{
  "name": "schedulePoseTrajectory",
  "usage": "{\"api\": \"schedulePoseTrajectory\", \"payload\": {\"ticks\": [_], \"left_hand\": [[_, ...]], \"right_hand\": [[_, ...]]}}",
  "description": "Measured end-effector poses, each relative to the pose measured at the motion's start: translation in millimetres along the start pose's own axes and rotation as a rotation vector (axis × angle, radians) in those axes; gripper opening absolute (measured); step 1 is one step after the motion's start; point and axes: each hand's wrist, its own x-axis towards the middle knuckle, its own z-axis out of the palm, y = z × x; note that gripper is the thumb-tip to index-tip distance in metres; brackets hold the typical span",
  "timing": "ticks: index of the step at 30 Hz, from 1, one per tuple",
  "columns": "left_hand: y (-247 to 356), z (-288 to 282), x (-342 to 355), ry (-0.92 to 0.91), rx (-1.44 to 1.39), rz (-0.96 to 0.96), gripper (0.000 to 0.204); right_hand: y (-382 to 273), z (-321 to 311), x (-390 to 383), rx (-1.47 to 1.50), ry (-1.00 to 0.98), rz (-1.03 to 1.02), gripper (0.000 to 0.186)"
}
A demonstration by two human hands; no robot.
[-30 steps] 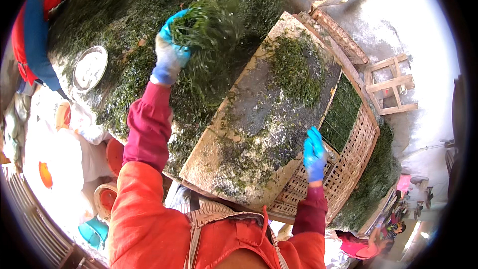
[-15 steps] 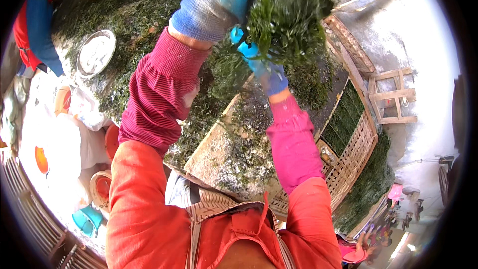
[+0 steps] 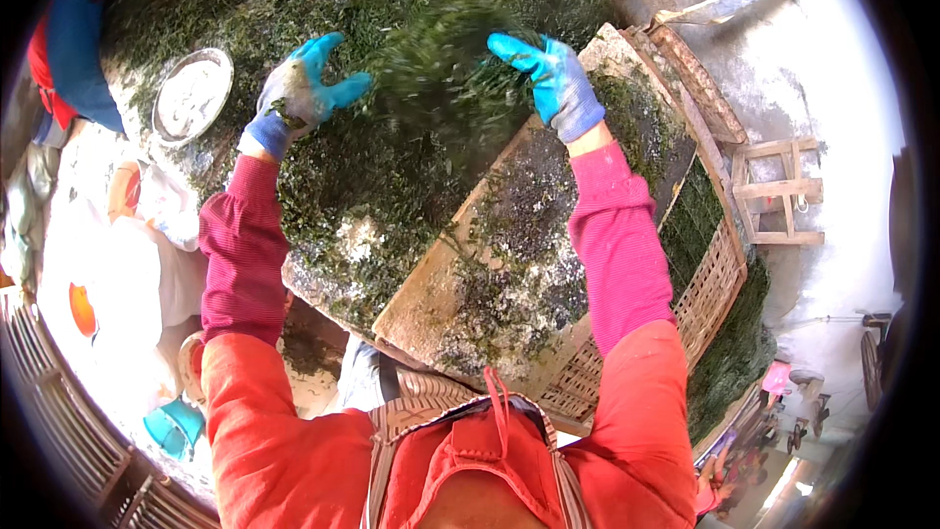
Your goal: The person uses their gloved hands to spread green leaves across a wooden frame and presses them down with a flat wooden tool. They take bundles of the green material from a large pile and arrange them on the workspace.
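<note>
Both my hands wear blue-coated gloves and are held apart over a heap of dark green, seaweed-like strands [image 3: 343, 167]. My left hand [image 3: 305, 90] is open, thumb and fingers spread, with a few bits of green stuck to the glove. My right hand [image 3: 556, 83] is open too, its fingers pointing left toward the middle. Between them a clump of the green strands [image 3: 446, 69] is smeared by motion, apart from my left hand; at my right fingertips I cannot tell whether it touches. Nearer me, white grains and green scraps litter a pale board [image 3: 416, 294].
A round bowl of white stuff [image 3: 193, 98] stands left of my left hand. At the right are a woven basket tray [image 3: 710, 279] with packed green strands and a wooden stool [image 3: 778, 191]. Another person's blue-and-red clothing [image 3: 83, 64] shows at upper left.
My hands held the green clump together at the top; they have come nearer and spread apart, letting it go. The clump is now lower and further left, over the heap.
</note>
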Motion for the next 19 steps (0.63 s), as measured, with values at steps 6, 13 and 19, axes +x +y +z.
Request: {"api": "schedulePoseTrajectory", "payload": {"ticks": [6,13,19], "left_hand": [[56,-16,50,-0.167,-0.801,0.437,0.112],[99,118,104,-0.111,0.415,0.164,0.049],[-24,250,42,-0.225,0.613,0.024,0.090]], "right_hand": [[-68,19,51,0.387,0.060,-0.006,0.044],[-141,37,78,0.630,0.014,-0.021,0.029],[-139,-45,92,0.711,0.002,-0.177,0.027]]}}
